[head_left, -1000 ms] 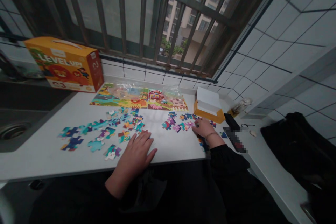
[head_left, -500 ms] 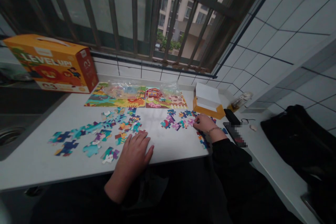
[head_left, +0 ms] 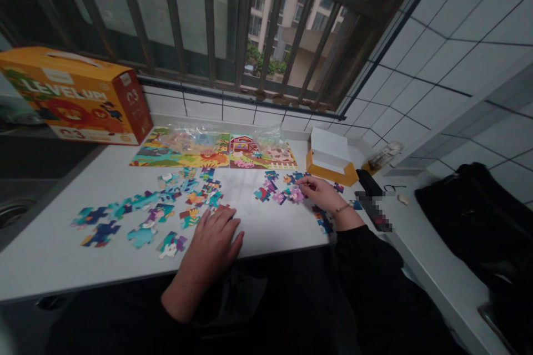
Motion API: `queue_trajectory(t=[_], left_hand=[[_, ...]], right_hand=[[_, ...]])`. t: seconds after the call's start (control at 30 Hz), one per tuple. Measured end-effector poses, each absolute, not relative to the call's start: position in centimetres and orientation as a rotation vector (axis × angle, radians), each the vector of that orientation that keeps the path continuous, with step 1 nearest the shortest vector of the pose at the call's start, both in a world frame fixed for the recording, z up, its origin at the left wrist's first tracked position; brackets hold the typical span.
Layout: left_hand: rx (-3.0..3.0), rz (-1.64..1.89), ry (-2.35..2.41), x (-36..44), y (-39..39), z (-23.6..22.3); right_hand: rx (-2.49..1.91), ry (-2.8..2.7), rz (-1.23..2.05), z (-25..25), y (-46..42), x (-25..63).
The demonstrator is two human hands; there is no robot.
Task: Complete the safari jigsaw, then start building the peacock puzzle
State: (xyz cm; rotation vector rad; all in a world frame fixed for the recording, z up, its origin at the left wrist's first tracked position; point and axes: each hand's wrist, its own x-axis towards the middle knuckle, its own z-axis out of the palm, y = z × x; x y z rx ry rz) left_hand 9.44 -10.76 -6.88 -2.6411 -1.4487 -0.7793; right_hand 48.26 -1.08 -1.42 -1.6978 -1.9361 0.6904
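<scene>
My left hand (head_left: 217, 238) lies palm down on the white table near its front edge, fingers stretched out. Its fingertips are beside a striped orange-and-teal puzzle piece (head_left: 190, 217). My right hand (head_left: 318, 191) is over the smaller group of pieces on the right, thumb and fingers closed at a pink-purple puzzle piece (head_left: 296, 194). The fingers partly cover that piece. Close by are a purple piece (head_left: 278, 197) and a red-and-teal piece (head_left: 262, 194). Dark blue pieces (head_left: 322, 221) lie below my right wrist. Many loose pieces (head_left: 141, 236) spread across the left side.
Two farm and animal pictures (head_left: 183, 158) lie at the back with clear plastic bags (head_left: 268, 136) on them. An orange "LEVEL UP!" box (head_left: 79, 100) stands back left. An open white-and-yellow box (head_left: 331, 155) sits back right, beside a dark phone-like object (head_left: 368, 183).
My right hand has moved slightly left, and the pink-purple piece has shifted left with it towards the other purple pieces. My left hand stays in place. The view has tilted a little.
</scene>
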Motion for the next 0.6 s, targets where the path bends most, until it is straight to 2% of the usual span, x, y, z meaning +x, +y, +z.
queue_trajectory(t=[0.1,0.17,0.3,0.47,0.6], left_hand=[[-2.744,-0.787,-1.301,9.3,-10.9,-6.4],[-2.798,-0.781,-1.223,9.3,-11.1,-6.2],[-2.880,-0.733,-1.139,9.3,-11.2,-5.8],[-2.932,-0.708,-1.122,9.2,-11.2,-5.8],[-2.954,-0.687,-1.096,9.6,-10.9,-5.9]], right_hand=[[-1.392,-2.025,1.055,-2.2,-1.6,43.4],[-1.288,-2.053,1.096,-2.8,-2.0,39.9],[-1.321,-2.183,0.778,-2.9,-2.4,36.5],[-1.745,-2.078,0.253,-1.7,-2.7,41.3],[-1.885,-2.094,0.224,-2.3,-3.7,45.6]])
